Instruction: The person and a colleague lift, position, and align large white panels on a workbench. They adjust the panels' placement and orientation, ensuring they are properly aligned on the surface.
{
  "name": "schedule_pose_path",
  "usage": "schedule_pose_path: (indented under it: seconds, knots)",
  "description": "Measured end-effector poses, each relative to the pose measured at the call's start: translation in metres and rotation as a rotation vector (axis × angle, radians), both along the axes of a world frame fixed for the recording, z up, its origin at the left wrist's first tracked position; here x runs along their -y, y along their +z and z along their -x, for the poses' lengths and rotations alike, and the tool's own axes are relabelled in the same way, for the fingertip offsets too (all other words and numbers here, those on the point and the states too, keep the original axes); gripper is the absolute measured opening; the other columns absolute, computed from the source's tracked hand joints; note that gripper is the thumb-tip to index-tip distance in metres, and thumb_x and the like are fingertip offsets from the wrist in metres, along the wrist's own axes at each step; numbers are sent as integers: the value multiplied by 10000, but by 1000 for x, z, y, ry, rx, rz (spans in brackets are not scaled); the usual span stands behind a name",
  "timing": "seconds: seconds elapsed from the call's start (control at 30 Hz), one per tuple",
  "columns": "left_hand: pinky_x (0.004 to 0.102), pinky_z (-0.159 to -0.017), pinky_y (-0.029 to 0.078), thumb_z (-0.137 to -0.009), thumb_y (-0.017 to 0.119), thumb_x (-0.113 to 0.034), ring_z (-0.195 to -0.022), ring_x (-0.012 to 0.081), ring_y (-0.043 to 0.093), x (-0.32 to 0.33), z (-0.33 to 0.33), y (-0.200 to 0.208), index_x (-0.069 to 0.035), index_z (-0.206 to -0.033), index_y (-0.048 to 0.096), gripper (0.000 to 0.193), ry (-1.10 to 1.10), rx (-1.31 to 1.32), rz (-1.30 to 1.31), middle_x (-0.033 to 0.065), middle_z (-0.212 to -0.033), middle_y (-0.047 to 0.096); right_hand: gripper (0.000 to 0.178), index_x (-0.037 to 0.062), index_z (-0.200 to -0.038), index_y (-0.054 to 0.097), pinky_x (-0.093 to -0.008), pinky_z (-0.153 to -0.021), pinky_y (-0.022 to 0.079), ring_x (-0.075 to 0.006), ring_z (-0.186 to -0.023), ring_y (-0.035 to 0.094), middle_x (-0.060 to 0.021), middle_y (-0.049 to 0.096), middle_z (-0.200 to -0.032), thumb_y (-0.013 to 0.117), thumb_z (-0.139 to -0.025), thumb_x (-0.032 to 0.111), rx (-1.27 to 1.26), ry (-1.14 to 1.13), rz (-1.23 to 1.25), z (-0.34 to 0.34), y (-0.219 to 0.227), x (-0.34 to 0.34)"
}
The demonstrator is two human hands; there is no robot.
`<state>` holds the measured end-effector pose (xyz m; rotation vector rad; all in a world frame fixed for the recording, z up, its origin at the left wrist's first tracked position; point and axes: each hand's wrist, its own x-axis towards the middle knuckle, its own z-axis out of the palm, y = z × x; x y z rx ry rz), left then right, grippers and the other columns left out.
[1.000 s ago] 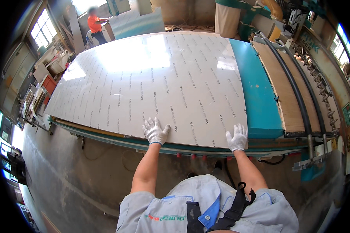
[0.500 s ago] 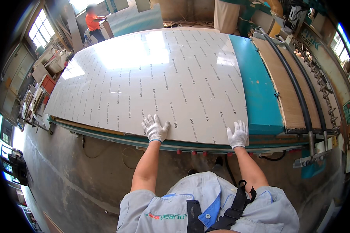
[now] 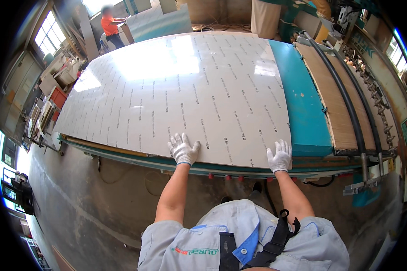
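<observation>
A large glossy pale-grey panel (image 3: 167,99), covered in rows of small print, lies flat on a teal machine bed (image 3: 303,104). My left hand (image 3: 184,149), in a white knit glove, rests flat on the panel's near edge with its fingers spread. Further right, my right hand (image 3: 279,156), gloved the same way, lies on the panel near its near right corner, fingers stretched forward. Neither hand is wrapped round anything. The bed's teal surface shows to the right of the panel.
Beyond the bed's right end are a brown wooden board (image 3: 334,99) and a curved black bar (image 3: 341,86). A co-worker in an orange top (image 3: 109,27) stands at the far left beside upright panels. Stacked goods (image 3: 54,97) line the left. A forklift (image 3: 17,192) shows at the left rim.
The whole view has shifted slightly, moving everything a little to the right in the picture. Both hands stay at about the same places on the panel.
</observation>
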<state>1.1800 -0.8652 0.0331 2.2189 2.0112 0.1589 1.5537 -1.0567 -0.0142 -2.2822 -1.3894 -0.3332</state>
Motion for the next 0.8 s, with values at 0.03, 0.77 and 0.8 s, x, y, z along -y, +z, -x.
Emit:
schedule_pose_path:
  seconds: [0.03, 0.77, 0.8]
  knots:
    - [521, -1287, 33, -954, 486, -667, -1587, 412, 125, 0, 0, -1, -70, -1620, 338, 907, -1, 6, 0, 230, -1698, 228, 588, 23, -1296, 652, -510, -1199, 317, -381, -1382, 483, -197, 578, -1448, 683, -872, 431, 2, 1, 4, 0, 0, 0]
    - [507, -1291, 41, -964, 482, -656, -1586, 411, 134, 0, 0, -1, -67, -1617, 343, 890, -2, -9, 7, 222, -1700, 232, 561, 19, -1271, 666, -512, -1193, 326, -387, -1377, 488, -206, 588, -1434, 686, -872, 413, -11, 7, -19, 2, 3, 1]
    - [506, -1291, 41, -964, 483, -656, -1586, 411, 134, 1, -1, 1, -66, -1616, 345, 890, -2, -6, 7, 222, -1699, 233, 560, 19, -1272, 666, -512, -1193, 327, -388, -1377, 489, -207, 589, -1433, 686, -872, 412, -12, 7, -21, 2, 2, 1]
